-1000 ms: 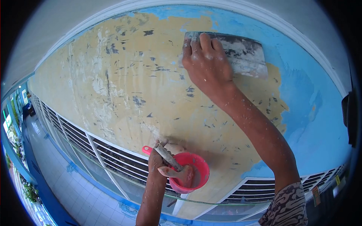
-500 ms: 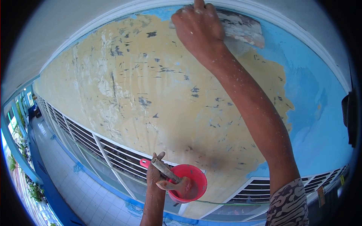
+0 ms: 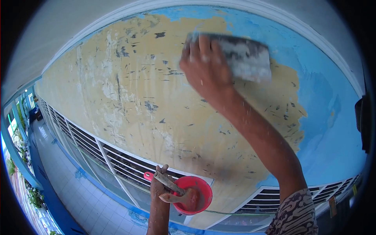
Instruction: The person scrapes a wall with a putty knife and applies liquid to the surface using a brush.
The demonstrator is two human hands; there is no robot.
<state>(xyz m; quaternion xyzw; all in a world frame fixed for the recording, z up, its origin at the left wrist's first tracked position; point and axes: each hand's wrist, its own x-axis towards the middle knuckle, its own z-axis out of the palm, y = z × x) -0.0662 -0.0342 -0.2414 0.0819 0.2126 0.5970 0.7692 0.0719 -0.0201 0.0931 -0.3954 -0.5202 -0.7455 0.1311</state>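
High on the wall, my right hand is closed around a wide flat pad with a dark edge and a whitish, smeared face, blurred by motion. The wall behind it has a yellowish patch with dark marks, bordered by blue paint. Lower down, my left hand grips a red dipper by its handle side. A brush and a stick-like handle rest across the dipper's rim, against my left hand. Cloudy liquid shows inside the dipper.
Barred window openings run below the wall, with more bars at the lower right. A tiled walkway and blue railing with plants lie at the left. White moulding curves along the top.
My right hand and the pad have moved down the wall from the top moulding. My left hand and the dipper have shifted slightly down and left.
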